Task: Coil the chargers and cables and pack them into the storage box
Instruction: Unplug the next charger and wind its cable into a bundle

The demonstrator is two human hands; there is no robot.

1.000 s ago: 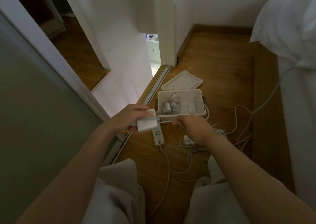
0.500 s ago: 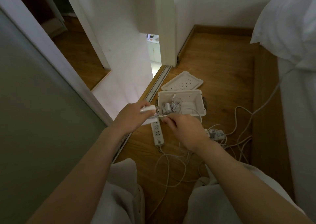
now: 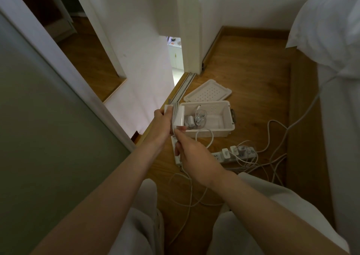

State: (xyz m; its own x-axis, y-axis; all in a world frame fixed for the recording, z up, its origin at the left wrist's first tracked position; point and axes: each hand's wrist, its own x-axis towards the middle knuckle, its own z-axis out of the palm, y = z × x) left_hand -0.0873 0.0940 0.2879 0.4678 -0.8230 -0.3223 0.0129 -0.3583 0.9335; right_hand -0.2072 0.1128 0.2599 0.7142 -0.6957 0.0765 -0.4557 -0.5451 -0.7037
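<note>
My left hand [image 3: 160, 124] grips a white square charger brick [image 3: 178, 116], held upright just left of the storage box. Its thin white cable [image 3: 206, 137] loops out to the right and comes back to my right hand [image 3: 192, 153], which pinches it right below the brick. The white perforated storage box [image 3: 224, 126] sits open on the wood floor, and a coiled charger with its cable [image 3: 194, 118] lies in its left half. A power strip [image 3: 236, 153] with several plugs in it lies on the floor right of my right hand.
The box's perforated lid [image 3: 207, 93] lies flat behind the box. Loose white cables [image 3: 272, 157] tangle across the floor toward the bed [image 3: 335, 79] on the right. A second power strip [image 3: 176, 157] is half hidden under my hands. A sliding door track [image 3: 182, 89] and a white wall stand left. My knees fill the foreground.
My left hand turned the charger brick upright and lifted it beside the box. My right hand swung from right of the brick to below it, drawing the cable into a loop.
</note>
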